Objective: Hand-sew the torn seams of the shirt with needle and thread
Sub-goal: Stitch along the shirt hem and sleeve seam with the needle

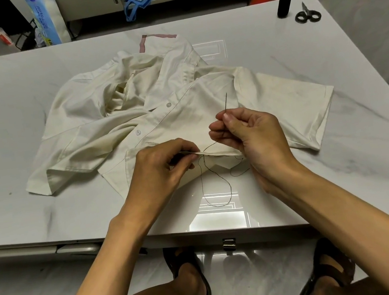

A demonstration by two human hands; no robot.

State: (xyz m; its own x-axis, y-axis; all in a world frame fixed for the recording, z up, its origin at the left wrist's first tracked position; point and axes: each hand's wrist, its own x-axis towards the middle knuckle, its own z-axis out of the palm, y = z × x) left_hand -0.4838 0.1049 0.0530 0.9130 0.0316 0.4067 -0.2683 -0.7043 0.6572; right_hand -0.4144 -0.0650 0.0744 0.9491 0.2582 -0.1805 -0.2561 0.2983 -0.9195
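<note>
Under the left hand (pixel 163 162), the fingers (pixel 183 145) are clamped on the folded seam edge of the cream shirt (pixel 175 94), which spreads crumpled over the counter (pixel 6 112) beyond them. Black thread (pixel 219 186) leaves the seam just right of those fingers and loops toward the person. Further right, the right hand (pixel 252 136) pinches the needle (pixel 226 102), whose shaft rises above its fingertips.

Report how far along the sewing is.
Done: the needle is threaded and the thread passes through the folded edge of the shirt. In hand: left hand pinches that edge, right hand holds the needle up, slack loose. Left: tightening, further stitches, cutting; the scissors lie untouched.
</note>
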